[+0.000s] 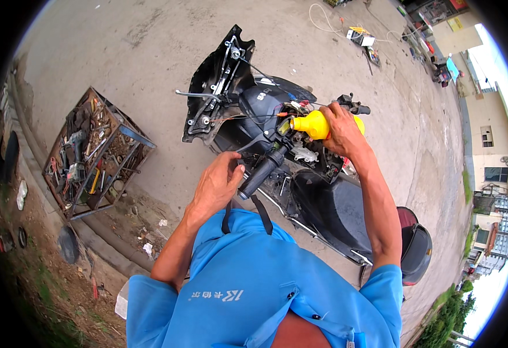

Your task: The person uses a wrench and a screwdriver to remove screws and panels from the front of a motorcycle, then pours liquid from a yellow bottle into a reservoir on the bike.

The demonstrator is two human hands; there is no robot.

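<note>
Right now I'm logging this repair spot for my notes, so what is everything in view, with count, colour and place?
Scooter: one, black, front panels off, centre on the concrete.
Handlebar grip: one, black, at the scooter's left bar end.
Squeeze bottle: one, yellow, nozzle aimed into the exposed handlebar area.
Tool crate: one, rusty metal frame full of mixed tools, on the ground at left.
Cable: one, white, looped on the concrete at top.
Small box: one, white and yellow, by the cable.
Buildings: several, pale, far right edge.
Shirt: one, blue, bottom centre.
Left hand: touching the grip's end.
Right hand: holding the bottle.
</note>
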